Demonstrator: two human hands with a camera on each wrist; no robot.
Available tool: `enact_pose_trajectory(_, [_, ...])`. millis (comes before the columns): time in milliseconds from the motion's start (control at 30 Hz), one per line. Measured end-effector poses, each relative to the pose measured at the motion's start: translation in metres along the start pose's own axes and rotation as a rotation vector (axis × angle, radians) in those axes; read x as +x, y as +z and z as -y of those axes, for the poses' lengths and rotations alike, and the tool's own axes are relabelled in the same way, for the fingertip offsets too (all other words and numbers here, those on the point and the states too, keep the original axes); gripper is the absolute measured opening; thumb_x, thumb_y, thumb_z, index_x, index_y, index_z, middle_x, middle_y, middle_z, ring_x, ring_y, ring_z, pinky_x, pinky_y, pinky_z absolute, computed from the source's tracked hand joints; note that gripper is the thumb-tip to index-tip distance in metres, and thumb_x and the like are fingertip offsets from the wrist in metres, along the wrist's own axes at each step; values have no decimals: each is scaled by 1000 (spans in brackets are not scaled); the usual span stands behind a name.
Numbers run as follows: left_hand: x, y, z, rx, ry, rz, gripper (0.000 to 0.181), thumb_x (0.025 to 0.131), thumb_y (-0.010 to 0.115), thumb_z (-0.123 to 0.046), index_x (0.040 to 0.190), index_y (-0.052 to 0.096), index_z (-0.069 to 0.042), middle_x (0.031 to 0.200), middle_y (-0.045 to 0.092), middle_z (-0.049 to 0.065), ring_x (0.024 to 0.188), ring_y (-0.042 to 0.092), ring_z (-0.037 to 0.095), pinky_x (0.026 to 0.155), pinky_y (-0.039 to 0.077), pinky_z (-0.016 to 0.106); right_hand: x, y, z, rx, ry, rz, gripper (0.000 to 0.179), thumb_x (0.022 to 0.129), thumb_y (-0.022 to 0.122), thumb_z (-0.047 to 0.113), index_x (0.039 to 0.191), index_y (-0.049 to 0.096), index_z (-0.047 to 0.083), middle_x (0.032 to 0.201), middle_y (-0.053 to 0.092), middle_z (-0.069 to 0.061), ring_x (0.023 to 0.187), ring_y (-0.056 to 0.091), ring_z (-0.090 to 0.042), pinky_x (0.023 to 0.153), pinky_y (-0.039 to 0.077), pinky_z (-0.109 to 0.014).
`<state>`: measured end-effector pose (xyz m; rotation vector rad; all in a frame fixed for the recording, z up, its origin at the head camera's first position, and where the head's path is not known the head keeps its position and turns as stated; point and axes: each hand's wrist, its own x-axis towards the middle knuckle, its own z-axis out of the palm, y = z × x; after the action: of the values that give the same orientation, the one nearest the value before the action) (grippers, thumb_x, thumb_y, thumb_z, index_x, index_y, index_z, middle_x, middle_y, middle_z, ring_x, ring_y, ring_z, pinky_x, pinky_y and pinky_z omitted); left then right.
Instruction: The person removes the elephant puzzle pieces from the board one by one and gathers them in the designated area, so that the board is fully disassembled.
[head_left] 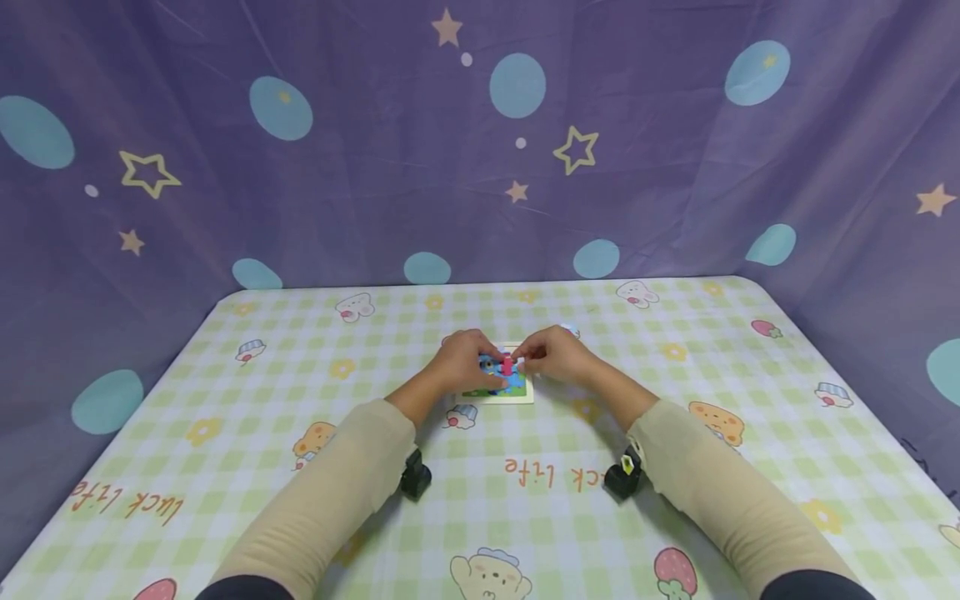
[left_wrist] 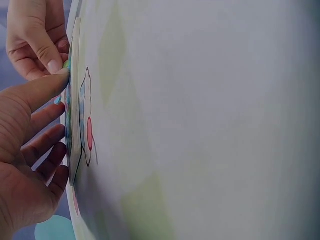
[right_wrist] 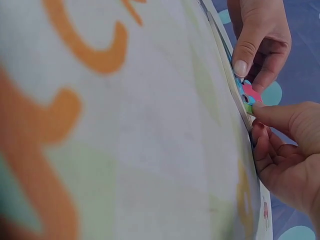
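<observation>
A small picture puzzle board [head_left: 517,399] with a pale frame and a blue and green picture lies flat on the table. My left hand [head_left: 463,363] rests over its left side, thumb and fingers spread on the picture. At the right side, my right hand [head_left: 558,357] pinches a pink, blue and green puzzle piece [right_wrist: 251,92] between thumb and fingers. That piece stands tilted up from the board, close to the left fingertips. Part of the picture is hidden under both hands.
A checked tablecloth [head_left: 360,333] with printed flowers, cakes and lettering covers the table. Behind it hangs a purple curtain [head_left: 375,167] with stars and blue dots. A black wrist camera [head_left: 415,477] is below the left sleeve, another [head_left: 622,477] below the right.
</observation>
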<state>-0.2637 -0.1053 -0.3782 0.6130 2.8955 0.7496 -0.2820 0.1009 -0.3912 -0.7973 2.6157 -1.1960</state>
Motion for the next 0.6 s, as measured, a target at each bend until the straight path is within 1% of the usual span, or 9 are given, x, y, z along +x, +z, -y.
enact_pose_trajectory(133, [0, 0, 0, 0, -5, 0, 37, 73, 87, -31, 104, 78, -12, 99, 64, -1, 95, 57, 19, 97, 35, 41, -1, 0, 1, 38, 26, -9, 14, 87, 68, -1, 97, 77, 1, 87, 74, -5, 72, 58, -9, 68, 47, -25])
enact_pose_trajectory(300, [0, 0, 0, 3, -15, 4, 38, 73, 87, -32, 105, 78, -12, 99, 63, -1, 95, 57, 19, 97, 35, 41, 0, 2, 2, 89, 78, -21, 13, 87, 68, -1, 97, 76, 0, 87, 73, -8, 72, 58, -10, 66, 47, -24])
enact_pose_trajectory(433, [1, 0, -1, 15, -24, 6, 39, 73, 87, -32, 105, 77, -12, 99, 63, -1, 95, 58, 18, 97, 35, 41, 0, 3, 3, 133, 122, -35, 13, 87, 67, 1, 97, 75, -1, 82, 72, -5, 68, 56, -10, 62, 46, -24])
enact_pose_trajectory(600, [1, -1, -2, 9, -27, 3, 38, 73, 88, -31, 104, 78, -12, 98, 63, -2, 94, 58, 19, 97, 35, 41, -1, 2, 5, 237, 193, -62, 15, 89, 66, 2, 99, 74, -5, 69, 64, 0, 60, 50, -10, 56, 42, -23])
